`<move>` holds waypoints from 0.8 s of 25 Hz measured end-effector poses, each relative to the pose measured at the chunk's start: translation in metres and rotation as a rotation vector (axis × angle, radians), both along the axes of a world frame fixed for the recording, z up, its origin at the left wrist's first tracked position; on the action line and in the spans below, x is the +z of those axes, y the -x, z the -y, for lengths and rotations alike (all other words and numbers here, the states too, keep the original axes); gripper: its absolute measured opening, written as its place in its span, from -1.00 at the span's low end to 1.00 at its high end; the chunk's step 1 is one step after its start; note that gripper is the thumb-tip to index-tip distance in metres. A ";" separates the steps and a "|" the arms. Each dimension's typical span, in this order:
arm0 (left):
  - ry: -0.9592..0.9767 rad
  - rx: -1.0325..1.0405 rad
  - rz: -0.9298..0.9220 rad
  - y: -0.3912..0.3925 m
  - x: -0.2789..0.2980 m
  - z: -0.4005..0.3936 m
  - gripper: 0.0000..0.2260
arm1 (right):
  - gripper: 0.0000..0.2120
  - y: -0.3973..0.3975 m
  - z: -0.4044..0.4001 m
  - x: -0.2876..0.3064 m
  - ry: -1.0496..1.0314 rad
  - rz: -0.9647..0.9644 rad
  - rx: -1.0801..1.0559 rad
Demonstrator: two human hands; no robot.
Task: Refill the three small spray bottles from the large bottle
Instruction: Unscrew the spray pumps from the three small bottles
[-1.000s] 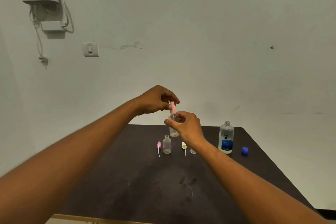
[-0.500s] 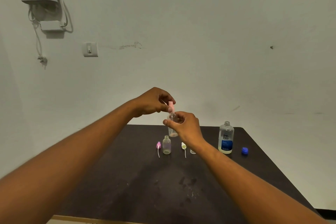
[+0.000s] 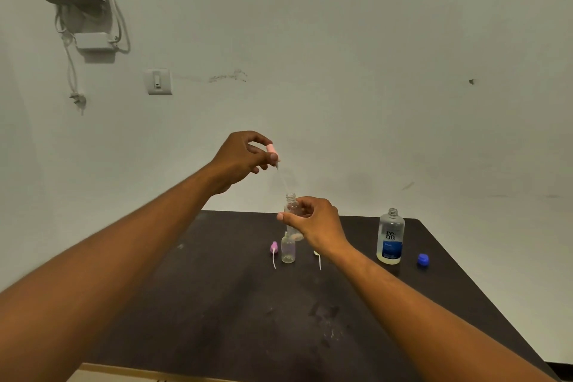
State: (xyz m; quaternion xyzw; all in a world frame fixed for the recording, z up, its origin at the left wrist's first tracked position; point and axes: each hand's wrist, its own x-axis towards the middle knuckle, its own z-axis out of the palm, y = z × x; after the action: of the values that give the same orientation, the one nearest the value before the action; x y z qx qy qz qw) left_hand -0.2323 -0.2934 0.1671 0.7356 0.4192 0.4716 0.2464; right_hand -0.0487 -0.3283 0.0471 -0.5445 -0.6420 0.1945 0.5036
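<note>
Hands (image 3: pixel 245 158) (above table (image 3: pixel 217 304) centre), pink sprayer (image 3: pixel 273 150), small bottle (image 3: pixel 291 205)

Clear, glossy plastic is seen in the large bottle (image 3: pixel 390 237). A dark, matt, scuffed surface is shown by the table (image 3: pixel 248 319).

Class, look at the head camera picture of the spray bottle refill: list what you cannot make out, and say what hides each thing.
1. Third small bottle: hidden behind the right hand and wrist.
2. Yellow spray top: mostly covered by the same wrist; only its tube shows.
3. Held bottle: lower part covered by fingers, so its fill level is unclear.
4. Large bottle: small label print unreadable.
5. Table: near edge cut off by the frame.
</note>
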 end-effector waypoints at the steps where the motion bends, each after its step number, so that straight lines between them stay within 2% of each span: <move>1: -0.009 0.019 0.008 0.007 0.000 -0.001 -0.74 | -0.68 0.002 -0.001 0.000 0.001 -0.006 0.012; 5: -0.032 0.092 0.035 0.034 -0.005 -0.007 -0.80 | -0.73 0.015 -0.005 -0.003 0.014 -0.017 0.033; 9: -0.004 0.136 0.015 0.060 -0.021 -0.019 -0.80 | -0.69 0.038 -0.017 -0.010 0.034 -0.015 0.063; 20: 0.213 0.155 -0.130 0.106 -0.118 -0.079 -0.84 | -0.71 0.095 -0.079 -0.056 0.134 0.082 0.059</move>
State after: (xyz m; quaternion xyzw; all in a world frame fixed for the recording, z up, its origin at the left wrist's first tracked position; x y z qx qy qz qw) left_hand -0.3384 -0.2141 0.0495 0.6997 0.5375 0.3934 0.2583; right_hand -0.1434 -0.2494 -0.0087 -0.5654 -0.6633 0.2290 0.4335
